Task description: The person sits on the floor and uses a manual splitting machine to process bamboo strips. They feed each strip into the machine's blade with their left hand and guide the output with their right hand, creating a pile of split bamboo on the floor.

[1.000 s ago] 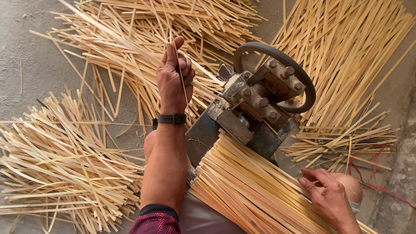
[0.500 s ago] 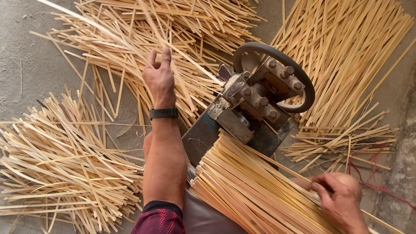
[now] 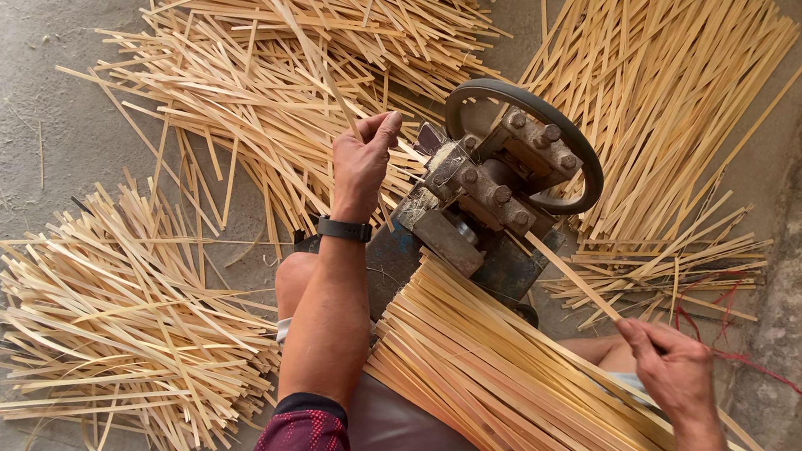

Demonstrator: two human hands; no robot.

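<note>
Two hands at work over the splitting machine (image 3: 491, 203) set on the concrete floor (image 3: 5, 115). My left hand (image 3: 362, 161), black wristband (image 3: 343, 229) on the wrist, is raised beside the machine's far side, fingers pinched together on a thin bamboo sliver (image 3: 314, 54) that runs up and away over the scattered pile (image 3: 292, 90). My right hand (image 3: 670, 366) is closed on the near end of a flat bamboo strip (image 3: 575, 278); its far end meets the machine below the handwheel (image 3: 525, 147). Bundle of uncut strips (image 3: 502, 381) lies across my lap, touching the machine. Loose piles of split strips at left (image 3: 110, 328) and right (image 3: 679, 85).
</note>
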